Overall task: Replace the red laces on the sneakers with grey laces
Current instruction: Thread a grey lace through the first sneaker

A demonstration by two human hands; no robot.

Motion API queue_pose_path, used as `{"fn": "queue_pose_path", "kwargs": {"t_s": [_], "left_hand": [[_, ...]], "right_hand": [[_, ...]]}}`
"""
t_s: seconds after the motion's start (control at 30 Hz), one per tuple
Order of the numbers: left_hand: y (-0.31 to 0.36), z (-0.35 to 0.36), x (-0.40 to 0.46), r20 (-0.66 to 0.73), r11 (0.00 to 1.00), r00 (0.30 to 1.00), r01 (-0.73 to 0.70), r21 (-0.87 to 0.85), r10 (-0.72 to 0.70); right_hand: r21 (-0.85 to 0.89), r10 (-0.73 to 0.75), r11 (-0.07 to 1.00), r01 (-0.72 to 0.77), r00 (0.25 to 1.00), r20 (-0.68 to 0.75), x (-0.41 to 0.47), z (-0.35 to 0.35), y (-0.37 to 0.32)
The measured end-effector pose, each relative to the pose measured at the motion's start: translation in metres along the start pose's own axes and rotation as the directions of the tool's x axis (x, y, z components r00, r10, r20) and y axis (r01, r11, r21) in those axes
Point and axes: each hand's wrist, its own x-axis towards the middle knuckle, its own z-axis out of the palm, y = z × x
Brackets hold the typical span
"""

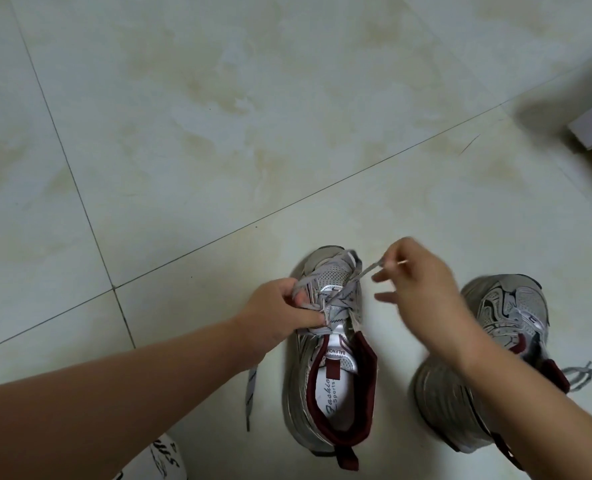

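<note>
- Left hand [280, 315] grips a bunch of grey lace [339, 299] at the left side of the near sneaker [325, 372], thumb and fingers curled round the strands over the eyelets.
- Right hand [422, 292] pinches one end of the same lace between thumb and forefinger, just beyond the shoe's right side; the strand runs taut from the eyelets up to the pinch, and the other fingers are spread loosely.
- Tongue label of this sneaker reads "BALENCIA…", upside down; the insole shows "Fashion Sports" in script.
- Loose end of the lace [251, 393], printed with dark marks, hangs on the tiled floor [218, 133] to the left of the shoe.
- Second sneaker [495, 341] stands to the right, partly behind the right forearm, with grey lace ends [580, 374] lying beside it.
- Both shoes are grey with dark red collars.
</note>
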Motion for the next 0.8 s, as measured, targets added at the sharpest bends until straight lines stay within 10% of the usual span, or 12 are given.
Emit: {"fn": "queue_pose_path", "kwargs": {"t_s": [0.13,0.27,0.47,0.8], "left_hand": [[-0.006,-0.015,-0.009,0.134,0.993,0.984,0.121,0.013,-0.121],[0.005,-0.015,-0.011,0.152,0.995,0.986,0.058,0.08,-0.069],[0.047,0.01,0.011,0.085,0.901,0.964,-0.264,0.343,0.251],[0.038,0.045,0.023,0.212,0.761,0.939,-0.345,0.55,0.272]], "right_hand": [[0.575,0.123,0.817,-0.049,0.988,-0.091,0.007,-0.037,-0.013],[0.702,0.209,0.688,-0.183,0.977,0.049,0.011,-0.046,-0.012],[-0.091,0.252,0.963,-0.252,0.968,-0.008,0.007,-0.021,0.016],[-0.705,0.263,0.706,-0.072,0.95,0.167,0.0,-0.017,0.018]]}}
